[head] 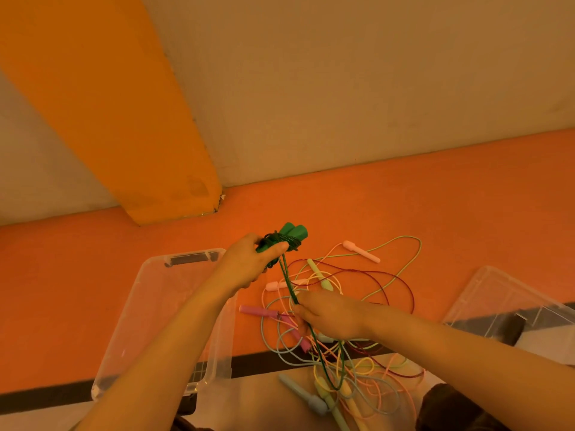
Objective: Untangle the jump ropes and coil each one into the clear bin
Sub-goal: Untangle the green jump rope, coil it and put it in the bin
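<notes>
From my feed, the left hand (249, 262) is raised above the orange floor (435, 197), its fingers (273, 248) curled around the green jump rope (287, 241), whose two green handles sit side by side with cord wound around them. A strand of that green cord runs down to the right hand (333, 315), where I see the fingers pinching it just above the tangle of ropes (342, 353). That tangle spreads across the floor beneath both hands: dark red, pale green, pink, yellow and light blue cords crossing one another, with a pink handle (258, 312) lying just left of the right hand. The clear bin (149, 293) stands on the floor under the left forearm, and its clear lid (504, 300) lies well apart at the right.
</notes>
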### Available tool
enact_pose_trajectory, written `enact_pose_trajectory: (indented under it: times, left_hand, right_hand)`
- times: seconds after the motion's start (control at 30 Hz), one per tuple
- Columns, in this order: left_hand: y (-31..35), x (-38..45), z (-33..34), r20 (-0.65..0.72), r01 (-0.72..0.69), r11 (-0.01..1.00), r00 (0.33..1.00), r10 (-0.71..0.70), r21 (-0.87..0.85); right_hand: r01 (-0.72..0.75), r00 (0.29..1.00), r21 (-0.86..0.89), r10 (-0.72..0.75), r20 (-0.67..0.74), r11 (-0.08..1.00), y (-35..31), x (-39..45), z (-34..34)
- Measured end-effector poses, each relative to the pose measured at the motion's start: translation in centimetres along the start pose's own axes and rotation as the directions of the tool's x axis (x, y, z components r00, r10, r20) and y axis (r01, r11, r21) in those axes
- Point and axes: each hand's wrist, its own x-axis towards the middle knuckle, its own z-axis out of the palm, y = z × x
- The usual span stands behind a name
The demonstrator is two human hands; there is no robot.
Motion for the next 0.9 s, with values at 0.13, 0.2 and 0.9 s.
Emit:
enact_pose_trajectory:
  times: [0.13,0.2,0.9]
  left_hand:
    - [0.0,0.2,0.2,-0.011,-0.028,0.998,1.000,0.029,0.056]
    - [0.1,0.2,0.3,-0.022,-0.050,0.995,0.998,0.052,0.088]
    - [0.4,0.2,-0.1,-0.030,-0.163,0.956,0.984,0.175,0.242]
  right_hand:
    - [-0.025,0.999,0.021,0.025,-0.042,0.999,0.1,-0.3,0.0]
    - [-0.025,0.997,0.047,0.028,-0.071,0.999,0.2,-0.5,-0.3]
    - [-0.334,0.902,0.938,0.256,0.347,-0.093,-2.6,-1.3,-2.2]
